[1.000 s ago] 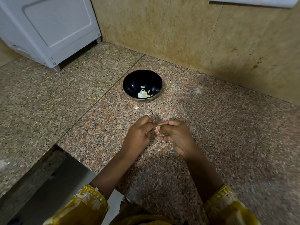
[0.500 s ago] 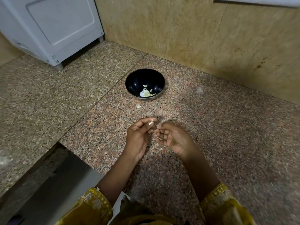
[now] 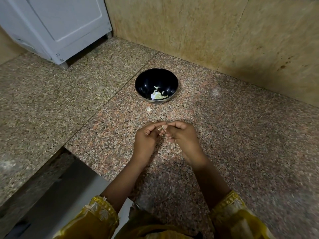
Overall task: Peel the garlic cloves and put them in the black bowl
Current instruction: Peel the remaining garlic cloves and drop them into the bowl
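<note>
A black bowl (image 3: 146, 81) stands on the granite counter (image 3: 241, 135) and holds pale garlic pieces (image 3: 157, 95). My left hand (image 3: 146, 138) and my right hand (image 3: 183, 135) meet in front of it, fingertips together. Between them they pinch a small pale garlic clove (image 3: 164, 127), mostly hidden by the fingers. One loose pale garlic piece (image 3: 148, 109) lies on the counter just in front of the bowl.
A white appliance (image 3: 57, 26) stands at the back left on small feet. A beige stone wall (image 3: 207, 31) runs behind the bowl. The counter's edge drops to a lower grey surface (image 3: 57, 195) at the front left. Thin skin flakes lie near my wrists.
My hands came apart slightly half a second ago, and are now pressed together again on the clove, a little nearer to the bowl. The bowl has not moved.
</note>
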